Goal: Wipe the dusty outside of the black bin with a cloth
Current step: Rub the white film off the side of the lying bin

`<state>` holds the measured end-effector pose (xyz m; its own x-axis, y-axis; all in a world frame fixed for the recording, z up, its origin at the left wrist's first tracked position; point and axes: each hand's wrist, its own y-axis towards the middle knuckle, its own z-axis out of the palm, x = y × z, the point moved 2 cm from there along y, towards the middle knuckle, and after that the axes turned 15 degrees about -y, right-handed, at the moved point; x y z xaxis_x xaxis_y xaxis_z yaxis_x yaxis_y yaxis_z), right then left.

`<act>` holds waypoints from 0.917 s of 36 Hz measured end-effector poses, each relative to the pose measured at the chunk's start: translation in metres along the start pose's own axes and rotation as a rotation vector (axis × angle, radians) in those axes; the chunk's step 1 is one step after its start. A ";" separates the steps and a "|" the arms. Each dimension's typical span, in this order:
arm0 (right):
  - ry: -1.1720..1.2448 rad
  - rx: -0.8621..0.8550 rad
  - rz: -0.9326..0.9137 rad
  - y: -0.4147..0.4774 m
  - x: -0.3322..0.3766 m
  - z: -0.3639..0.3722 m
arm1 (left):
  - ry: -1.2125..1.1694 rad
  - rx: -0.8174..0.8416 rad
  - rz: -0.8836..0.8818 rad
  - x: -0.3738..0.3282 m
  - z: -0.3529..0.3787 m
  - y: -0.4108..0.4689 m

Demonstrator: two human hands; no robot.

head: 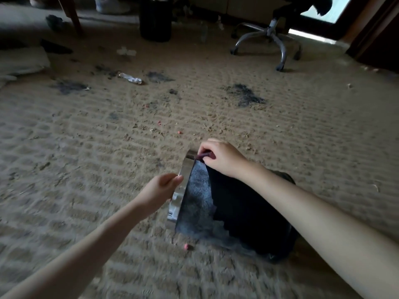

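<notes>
The black bin (241, 212) lies on its side on the beige carpet, its shiny metal rim (183, 175) facing left. A grey dusty band covers the bin's wall just behind the rim; the part further right looks clean black. My left hand (160, 188) grips the metal rim from the left. My right hand (218, 157) rests on the top of the bin near the rim and pinches a small dark purple cloth (203, 156), mostly hidden under the fingers.
A second black bin (155, 22) stands at the back. An office chair with a chrome base (269, 37) is at the back right. Dark dust stains (246, 94), a crumpled wrapper (130, 78) and small pink crumbs (186, 247) lie on the carpet.
</notes>
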<state>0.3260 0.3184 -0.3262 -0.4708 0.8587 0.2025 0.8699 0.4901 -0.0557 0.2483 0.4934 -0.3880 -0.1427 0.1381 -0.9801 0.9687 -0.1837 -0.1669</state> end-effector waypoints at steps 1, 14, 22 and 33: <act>-0.013 0.005 0.009 -0.005 -0.006 -0.001 | 0.004 0.010 -0.006 0.000 0.000 0.000; -0.033 -0.079 -0.034 0.009 0.001 -0.014 | -0.071 0.027 -0.092 -0.002 0.000 0.007; -0.137 -0.134 -0.145 -0.007 0.000 0.011 | -0.073 0.109 -0.115 -0.008 -0.005 0.008; -0.105 -0.113 -0.018 -0.023 -0.022 -0.005 | -0.142 0.181 -0.169 -0.007 -0.009 0.007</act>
<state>0.3173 0.2876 -0.3243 -0.4942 0.8638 0.0987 0.8694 0.4907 0.0586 0.2577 0.5003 -0.3815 -0.3382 0.0464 -0.9399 0.8788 -0.3418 -0.3331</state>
